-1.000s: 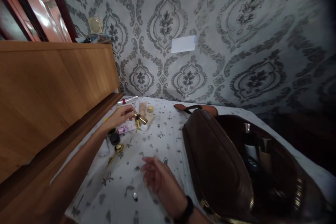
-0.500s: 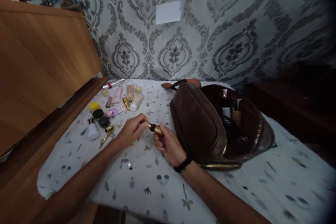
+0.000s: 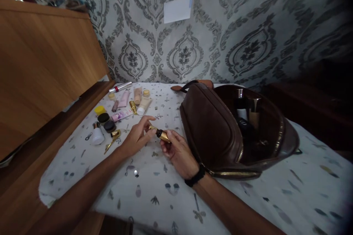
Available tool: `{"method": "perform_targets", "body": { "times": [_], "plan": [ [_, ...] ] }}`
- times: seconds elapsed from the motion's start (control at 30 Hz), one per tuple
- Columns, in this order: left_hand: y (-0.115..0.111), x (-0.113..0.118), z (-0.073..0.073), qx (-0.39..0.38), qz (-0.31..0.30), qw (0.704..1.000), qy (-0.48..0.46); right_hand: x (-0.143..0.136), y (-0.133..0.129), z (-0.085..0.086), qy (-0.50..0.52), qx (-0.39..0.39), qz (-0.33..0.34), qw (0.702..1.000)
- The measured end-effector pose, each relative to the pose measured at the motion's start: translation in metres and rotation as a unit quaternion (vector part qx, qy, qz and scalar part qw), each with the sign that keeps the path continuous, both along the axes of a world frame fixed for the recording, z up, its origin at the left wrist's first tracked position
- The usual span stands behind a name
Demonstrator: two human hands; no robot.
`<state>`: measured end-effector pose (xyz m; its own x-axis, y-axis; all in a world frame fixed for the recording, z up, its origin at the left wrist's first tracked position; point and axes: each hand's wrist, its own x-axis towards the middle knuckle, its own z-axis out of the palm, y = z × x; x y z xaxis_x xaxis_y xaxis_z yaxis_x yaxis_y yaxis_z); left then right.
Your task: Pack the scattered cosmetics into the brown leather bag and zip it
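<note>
Loose cosmetics: lots lying out on the cloth
Left hand: thumb by the tip of the gold tube, can't tell if pinching
Right hand: holding that tube above the cloth
Brown bag: unzipped, couple bottles already in

A wooden cabinet stands at the left; on the patterned wall there is one white rectangular sheet, slightly tilted.
</note>
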<state>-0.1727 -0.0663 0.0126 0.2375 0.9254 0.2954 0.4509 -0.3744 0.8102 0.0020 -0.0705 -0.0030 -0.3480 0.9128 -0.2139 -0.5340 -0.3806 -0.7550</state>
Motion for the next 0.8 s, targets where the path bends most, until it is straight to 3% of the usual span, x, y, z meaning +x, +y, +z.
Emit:
{"method": "perform_targets", "body": {
  "times": [0.23,0.47,0.8],
  "plan": [
    [-0.001,0.002,0.003,-0.075,-0.037,0.992,-0.099,0.001,0.000,-0.001,-0.017,0.014,-0.003,1.000],
    [0.005,0.003,-0.002,-0.062,-0.002,0.992,-0.108,0.003,-0.001,-0.002,-0.035,0.045,-0.013,0.998],
    [0.001,0.001,0.008,-0.054,-0.042,0.991,-0.115,0.004,0.000,0.002,-0.024,0.030,0.002,0.999]
  ]
}}
